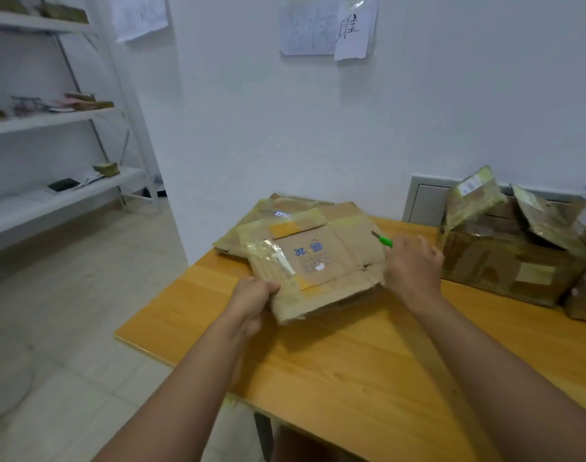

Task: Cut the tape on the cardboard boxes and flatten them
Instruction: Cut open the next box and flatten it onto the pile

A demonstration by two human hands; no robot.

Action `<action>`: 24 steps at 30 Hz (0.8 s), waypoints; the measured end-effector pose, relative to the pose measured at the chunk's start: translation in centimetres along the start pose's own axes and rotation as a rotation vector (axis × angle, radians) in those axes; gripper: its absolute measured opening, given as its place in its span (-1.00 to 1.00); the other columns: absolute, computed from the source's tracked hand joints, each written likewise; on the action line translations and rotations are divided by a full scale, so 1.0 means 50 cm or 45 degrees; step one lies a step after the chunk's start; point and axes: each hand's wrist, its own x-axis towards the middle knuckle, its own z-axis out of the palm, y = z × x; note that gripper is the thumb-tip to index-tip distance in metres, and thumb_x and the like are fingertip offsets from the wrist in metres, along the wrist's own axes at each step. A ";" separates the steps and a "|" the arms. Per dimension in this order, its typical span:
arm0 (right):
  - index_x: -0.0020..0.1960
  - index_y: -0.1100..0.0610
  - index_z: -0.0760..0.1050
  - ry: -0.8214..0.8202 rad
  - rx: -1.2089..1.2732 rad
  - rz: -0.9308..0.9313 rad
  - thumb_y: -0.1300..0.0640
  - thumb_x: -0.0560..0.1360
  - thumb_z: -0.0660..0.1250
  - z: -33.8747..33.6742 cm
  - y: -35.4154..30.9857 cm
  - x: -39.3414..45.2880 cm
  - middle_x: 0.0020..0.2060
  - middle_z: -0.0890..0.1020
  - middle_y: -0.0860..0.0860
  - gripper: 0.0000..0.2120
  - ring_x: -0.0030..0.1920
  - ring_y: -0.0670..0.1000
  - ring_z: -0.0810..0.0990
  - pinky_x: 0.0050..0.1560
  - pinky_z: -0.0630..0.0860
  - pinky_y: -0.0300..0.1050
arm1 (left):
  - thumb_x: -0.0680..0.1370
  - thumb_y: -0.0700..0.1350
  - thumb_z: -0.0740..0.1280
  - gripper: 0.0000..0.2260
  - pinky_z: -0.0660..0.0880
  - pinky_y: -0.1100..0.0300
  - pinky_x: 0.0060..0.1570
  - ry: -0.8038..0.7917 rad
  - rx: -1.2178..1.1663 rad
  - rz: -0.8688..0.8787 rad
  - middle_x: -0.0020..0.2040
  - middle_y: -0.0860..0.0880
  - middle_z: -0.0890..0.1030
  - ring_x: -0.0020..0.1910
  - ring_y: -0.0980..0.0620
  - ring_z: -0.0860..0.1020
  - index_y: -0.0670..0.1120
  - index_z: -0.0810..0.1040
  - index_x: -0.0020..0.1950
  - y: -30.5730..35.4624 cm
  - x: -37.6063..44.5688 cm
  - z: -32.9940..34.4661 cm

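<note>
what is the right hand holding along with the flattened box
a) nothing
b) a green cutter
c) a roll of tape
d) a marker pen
b: the right hand grips the far right edge of the flattened box, and a green cutter with its blade out sticks up from that hand.

A flattened cardboard box (313,261) with blue print and yellowed tape lies on the wooden table (351,355), atop other flattened cardboard (285,208). The left hand (251,300) grips its near-left corner at seven o'clock. The right hand (413,265) rests on its right edge at three o'clock, holding a green cutter (383,240). Unopened boxes (504,248) sit at two o'clock.
</note>
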 end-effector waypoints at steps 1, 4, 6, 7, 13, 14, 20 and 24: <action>0.10 0.12 0.38 -0.049 0.032 -0.043 0.02 0.67 0.04 -0.001 -0.013 -0.008 0.09 0.54 0.10 -0.79 0.19 0.21 0.42 0.15 0.32 0.14 | 0.58 -0.35 0.29 -0.85 0.59 0.03 -0.22 0.003 -0.040 -0.022 -0.04 -0.19 0.63 -0.12 -0.09 0.62 -0.26 0.48 0.15 -0.015 -0.019 0.025; 0.09 0.11 0.29 -0.469 0.232 -0.029 -0.01 0.67 0.03 0.014 -0.040 -0.036 0.00 0.56 0.12 -0.80 -0.04 0.15 0.50 -0.14 0.41 0.02 | 0.58 -0.28 0.33 -0.83 0.63 0.08 -0.26 -0.151 0.031 -0.172 -0.07 -0.17 0.66 -0.16 -0.07 0.66 -0.26 0.49 0.17 -0.052 -0.072 0.079; 0.18 0.13 0.31 -0.612 0.234 -0.035 -0.04 0.67 0.03 0.030 -0.030 -0.059 0.04 0.56 0.13 -0.75 0.00 0.16 0.51 -0.12 0.42 0.02 | 0.60 -0.11 0.36 -0.80 0.63 0.13 -0.28 -0.382 0.341 -0.268 -0.11 -0.18 0.71 -0.24 -0.06 0.69 -0.24 0.53 0.09 -0.058 -0.110 0.086; 0.20 0.12 0.32 -0.624 0.201 -0.057 -0.04 0.67 0.04 0.034 -0.021 -0.070 0.09 0.56 0.14 -0.73 0.07 0.17 0.50 -0.04 0.43 0.03 | 0.60 -0.03 0.35 -0.76 0.61 0.16 -0.31 -0.490 0.560 -0.270 -0.13 -0.18 0.71 -0.29 -0.04 0.68 -0.22 0.54 0.01 -0.059 -0.124 0.082; 0.21 0.13 0.34 -0.536 0.036 -0.225 0.00 0.68 0.04 0.040 -0.003 -0.108 0.22 0.50 0.11 -0.75 0.23 0.15 0.43 0.14 0.36 0.05 | 0.62 0.11 0.27 -0.69 0.54 0.06 -0.06 -0.197 1.292 0.575 -0.10 -0.07 0.68 -0.15 0.01 0.60 -0.10 0.62 -0.07 -0.023 -0.080 0.102; 0.20 0.12 0.34 -0.532 0.012 -0.237 0.00 0.68 0.04 0.040 -0.003 -0.105 0.20 0.52 0.11 -0.76 0.21 0.15 0.45 0.09 0.37 0.05 | 0.62 0.16 0.23 -0.68 0.51 0.02 0.12 -0.074 1.499 0.752 0.15 -0.07 0.63 0.10 -0.01 0.57 -0.03 0.59 0.15 -0.021 -0.056 0.113; 0.18 0.11 0.32 -0.458 0.048 -0.171 0.02 0.67 0.02 0.052 -0.027 -0.024 0.13 0.53 0.10 -0.79 0.11 0.17 0.48 -0.01 0.36 0.05 | 0.56 0.42 -0.13 -0.40 -0.28 -0.16 0.51 -0.328 2.045 0.675 0.62 -0.01 -0.20 0.57 -0.08 -0.30 0.30 -0.13 0.57 -0.101 0.048 0.129; 0.23 0.11 0.34 -0.493 0.115 -0.168 0.01 0.67 0.02 0.104 -0.032 -0.021 0.21 0.49 0.10 -0.75 0.22 0.15 0.41 0.19 0.34 0.07 | 0.56 0.42 -0.13 -0.40 -0.31 -0.17 0.50 -0.339 2.068 0.619 0.62 -0.01 -0.21 0.57 -0.07 -0.32 0.30 -0.15 0.57 -0.100 0.054 0.130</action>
